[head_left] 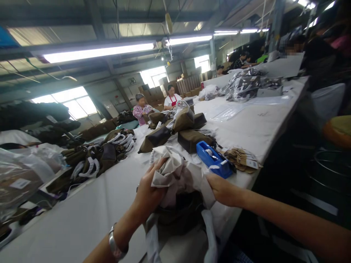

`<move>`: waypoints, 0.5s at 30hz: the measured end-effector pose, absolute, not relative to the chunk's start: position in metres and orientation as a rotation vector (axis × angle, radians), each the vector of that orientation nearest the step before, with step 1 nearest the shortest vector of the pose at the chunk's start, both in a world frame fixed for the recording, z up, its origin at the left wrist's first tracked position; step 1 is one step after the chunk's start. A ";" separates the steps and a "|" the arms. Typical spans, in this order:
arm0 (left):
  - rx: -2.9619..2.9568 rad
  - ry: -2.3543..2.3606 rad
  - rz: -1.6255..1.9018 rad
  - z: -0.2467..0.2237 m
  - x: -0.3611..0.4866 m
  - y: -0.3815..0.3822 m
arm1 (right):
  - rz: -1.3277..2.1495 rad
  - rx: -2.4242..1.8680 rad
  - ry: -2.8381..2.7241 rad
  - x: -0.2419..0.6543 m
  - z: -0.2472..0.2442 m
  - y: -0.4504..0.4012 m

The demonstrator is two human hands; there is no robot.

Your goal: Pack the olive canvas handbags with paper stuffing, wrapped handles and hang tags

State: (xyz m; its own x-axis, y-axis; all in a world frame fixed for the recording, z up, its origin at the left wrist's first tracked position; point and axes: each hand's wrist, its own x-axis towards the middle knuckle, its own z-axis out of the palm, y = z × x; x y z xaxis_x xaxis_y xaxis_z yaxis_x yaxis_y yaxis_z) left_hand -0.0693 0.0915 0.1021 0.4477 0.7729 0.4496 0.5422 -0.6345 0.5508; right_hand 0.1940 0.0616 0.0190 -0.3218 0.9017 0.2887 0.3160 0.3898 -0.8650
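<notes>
In front of me an olive-brown handbag (179,221) stands at the table edge, its handles (210,233) wrapped in white. A bundle of crumpled off-white material (171,166) rises from its opening; whether it is paper or lining I cannot tell. My left hand (152,188), with a silver bracelet at the wrist, is closed around the left side of this bundle. On the other side, my right hand (223,190) pinches the edge of the same material. Just beyond are a blue tape dispenser (214,159) and a pile of brown cardboard tags (242,159).
Several brown bags (192,140) lie farther along the white table (109,215). More bags with wrapped handles (109,153) are heaped at left, beside plastic-wrapped goods (24,175). Plastic-bagged items (244,86) sit at the far right. Two people (141,109) work across the table.
</notes>
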 end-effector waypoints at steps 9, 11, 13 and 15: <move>2.512 1.290 1.026 0.096 -0.065 0.087 | 0.858 -1.238 -1.846 0.203 0.029 0.029; 2.476 1.287 1.030 0.099 -0.062 0.085 | 1.024 -1.248 -1.817 0.205 0.031 0.031; 2.438 1.263 0.995 0.103 -0.060 0.082 | 1.183 -1.193 -1.759 0.206 0.035 0.037; 2.403 1.181 0.850 0.109 -0.058 0.078 | 1.412 -1.039 -1.616 0.204 0.043 0.045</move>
